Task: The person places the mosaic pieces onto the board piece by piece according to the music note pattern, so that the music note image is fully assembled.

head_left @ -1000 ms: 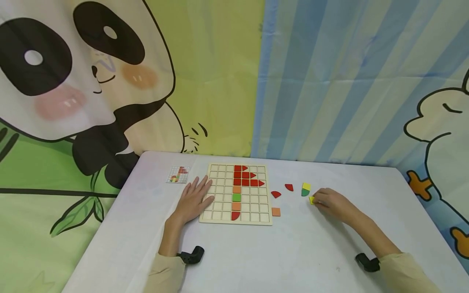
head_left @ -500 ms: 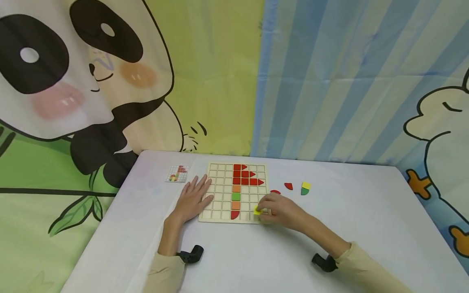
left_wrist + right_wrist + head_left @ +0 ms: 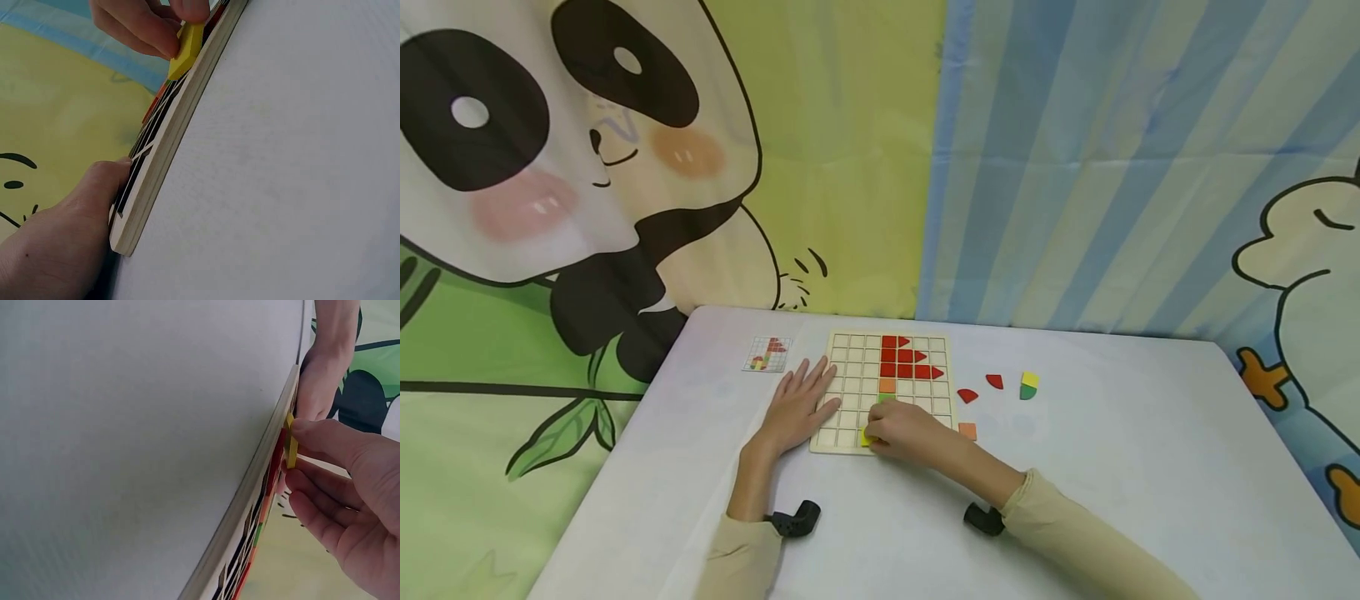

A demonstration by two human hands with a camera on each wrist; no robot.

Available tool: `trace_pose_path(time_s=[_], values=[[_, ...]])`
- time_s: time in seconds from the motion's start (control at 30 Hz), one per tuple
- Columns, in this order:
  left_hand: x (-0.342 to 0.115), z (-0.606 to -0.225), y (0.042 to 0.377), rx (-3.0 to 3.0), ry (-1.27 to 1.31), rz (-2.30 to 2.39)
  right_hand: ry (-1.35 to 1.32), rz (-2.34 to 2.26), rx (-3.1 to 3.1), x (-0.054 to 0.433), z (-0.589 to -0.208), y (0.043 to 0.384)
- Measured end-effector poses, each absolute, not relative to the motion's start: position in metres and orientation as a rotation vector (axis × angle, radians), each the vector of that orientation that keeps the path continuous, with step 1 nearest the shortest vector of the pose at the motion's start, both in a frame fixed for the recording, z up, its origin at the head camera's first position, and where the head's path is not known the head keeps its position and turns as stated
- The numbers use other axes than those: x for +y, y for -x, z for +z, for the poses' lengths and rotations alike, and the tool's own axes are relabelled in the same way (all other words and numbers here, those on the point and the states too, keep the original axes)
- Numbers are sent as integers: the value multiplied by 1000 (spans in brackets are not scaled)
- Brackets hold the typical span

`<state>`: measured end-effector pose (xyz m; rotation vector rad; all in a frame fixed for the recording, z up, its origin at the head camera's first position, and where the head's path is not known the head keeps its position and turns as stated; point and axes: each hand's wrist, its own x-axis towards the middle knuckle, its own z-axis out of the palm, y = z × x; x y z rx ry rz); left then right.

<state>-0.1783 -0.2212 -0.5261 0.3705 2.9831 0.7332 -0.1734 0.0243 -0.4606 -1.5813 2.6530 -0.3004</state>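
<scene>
- Head view: the grid board (image 3: 854, 371) holds red pieces (image 3: 888, 356) in its far cells, then an orange piece (image 3: 887, 385) and a partly covered green piece (image 3: 886, 397). My left hand (image 3: 797, 410) rests, fingers spread, on its left edge. My right hand (image 3: 912, 432) pinches a yellow piece (image 3: 866, 438) over the near row. Tabletop (image 3: 880, 517) lies between my forearms.
- Left wrist view: the yellow piece's long axis slants roughly along the near edge.
- Right wrist view: edge-on, it tilts against the board, thumb and fingertips nearly closed on it.
</scene>
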Motion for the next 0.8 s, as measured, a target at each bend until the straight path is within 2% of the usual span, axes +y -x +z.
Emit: trace_pose_path(time_s=[0.23,0.53,0.8], values=[[-222,-528,179,2986,-373,718,1646,-302,2626,18,-467,176],[-222,-526,178,2981,-369,731,1581,-282,2681,14,-466,163],[-222,-526,178,2985,-368,729,1487,-390,2706,47,-450,151]])
